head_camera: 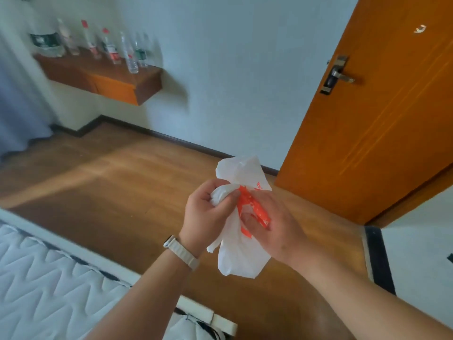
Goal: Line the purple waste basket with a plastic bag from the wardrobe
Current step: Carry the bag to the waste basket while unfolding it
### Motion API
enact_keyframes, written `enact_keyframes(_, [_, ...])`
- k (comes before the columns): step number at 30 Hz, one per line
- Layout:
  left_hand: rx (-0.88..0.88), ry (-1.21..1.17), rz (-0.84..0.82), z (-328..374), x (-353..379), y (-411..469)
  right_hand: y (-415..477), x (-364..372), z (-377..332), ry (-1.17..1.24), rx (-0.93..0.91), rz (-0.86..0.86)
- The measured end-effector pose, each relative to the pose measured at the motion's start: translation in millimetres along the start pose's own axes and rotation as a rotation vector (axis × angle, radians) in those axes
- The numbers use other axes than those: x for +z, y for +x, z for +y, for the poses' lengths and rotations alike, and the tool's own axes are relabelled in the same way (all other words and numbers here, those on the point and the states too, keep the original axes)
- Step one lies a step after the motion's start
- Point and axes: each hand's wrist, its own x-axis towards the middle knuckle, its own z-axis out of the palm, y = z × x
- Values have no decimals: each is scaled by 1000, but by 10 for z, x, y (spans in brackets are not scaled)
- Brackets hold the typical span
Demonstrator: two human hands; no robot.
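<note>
A crumpled white plastic bag (pixel 241 256) with orange print hangs between my hands above the wooden floor. My left hand (pixel 206 212), with a pale watch strap on the wrist, pinches a bunched part of the bag near its top. My right hand (pixel 272 224) grips the orange-printed part, and some of its fingers are covered by the thin plastic. The purple waste basket and the wardrobe are out of view.
An orange wooden door (pixel 367 114) with a metal handle (pixel 339 76) stands to the right. A wall-mounted wooden shelf (pixel 105 79) at the upper left carries several bottles. A white quilted mattress (pixel 49 278) lies at the lower left.
</note>
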Motion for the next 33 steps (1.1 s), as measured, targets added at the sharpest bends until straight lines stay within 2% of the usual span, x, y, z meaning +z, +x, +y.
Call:
enact_keyframes(10, [-38,74,320,-112,-420,280,909,352,16,47,-254,-227])
enact_keyframes(17, [-105,185,583,-237,-258,850,1839,608,457,121,-410,-399])
enact_keyframes(27, [-189,273,712,-322,372,2239,3323,220,1218,183,-531,-518])
enact_keyframes(33, [-176,278,800,-317,591,2774,3953,0,1383,167,-625,-558])
